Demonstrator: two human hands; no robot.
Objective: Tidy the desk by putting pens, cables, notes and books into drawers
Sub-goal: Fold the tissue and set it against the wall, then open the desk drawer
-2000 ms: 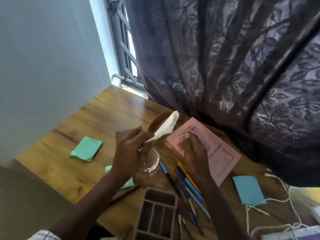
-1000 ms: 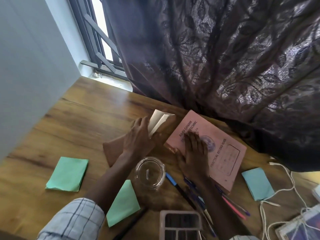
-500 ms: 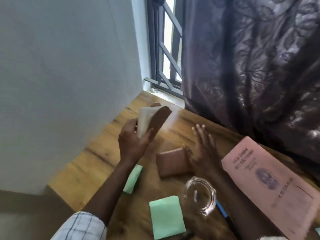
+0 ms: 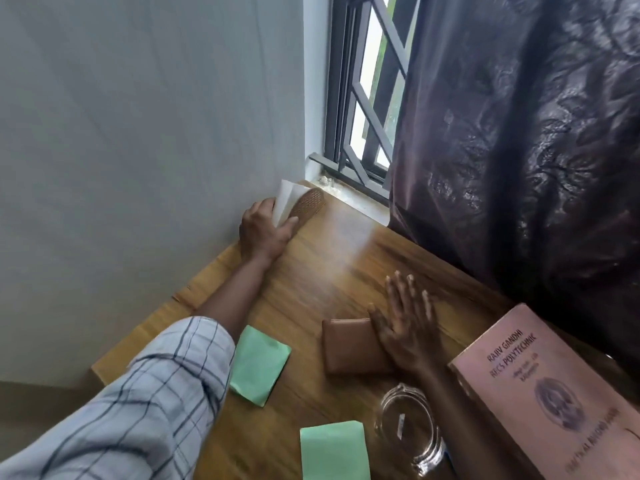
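Observation:
My left hand (image 4: 265, 230) reaches to the desk's far left corner by the wall and grips a brown round coaster with a white paper (image 4: 298, 202) against it. My right hand (image 4: 407, 323) lies flat with fingers spread, its palm on the right edge of a brown wallet-like pad (image 4: 349, 346). A pink record book (image 4: 540, 386) lies at the right. Two green note pads sit near me, one (image 4: 259, 365) by my left sleeve and one (image 4: 334, 450) at the bottom edge.
A glass ashtray (image 4: 408, 427) stands beside my right forearm. The wooden desk (image 4: 339, 258) meets a grey wall on the left and a barred window (image 4: 367, 98) at the back. A dark curtain (image 4: 519, 133) hangs over the desk's far right.
My left hand carried the coaster and paper from the desk's middle to the far left corner. My right hand left the pink book and now rests on the brown pad. The view swung left.

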